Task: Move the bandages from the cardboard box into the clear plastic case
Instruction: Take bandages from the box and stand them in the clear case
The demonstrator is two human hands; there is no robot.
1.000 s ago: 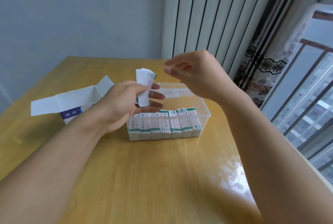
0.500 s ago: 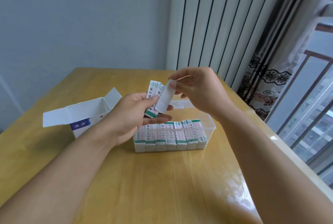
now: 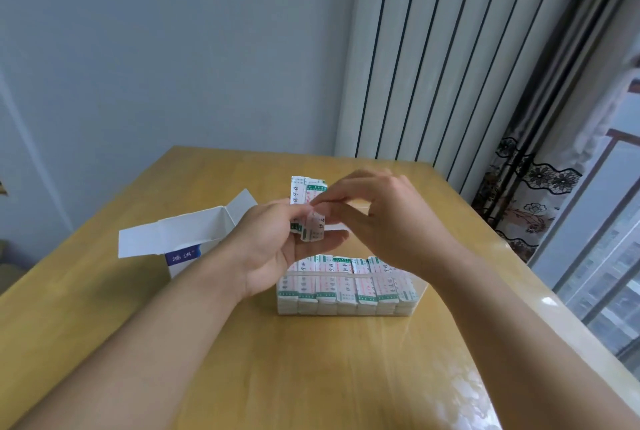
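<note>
I see a small stack of bandages (image 3: 306, 197) upright in the left hand (image 3: 273, 249), fingers curled round it, above the clear plastic case (image 3: 408, 305). The right hand (image 3: 384, 222) pinches one bandage (image 3: 313, 227) at the stack's front. Case holds packed rows. Open cardboard box (image 3: 187, 239) sits left, on the wooden table (image 3: 311, 377).

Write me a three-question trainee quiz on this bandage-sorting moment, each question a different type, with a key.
1. True or false: the left hand grips a small stack of bandages above the clear case.
2. Multiple choice: the open cardboard box lies A) left of the case, B) right of the case, C) inside the case.
3. Fill in: the right hand pinches a single ______ at the stack.

Key: 1 true; 2 A; 3 bandage.
</note>
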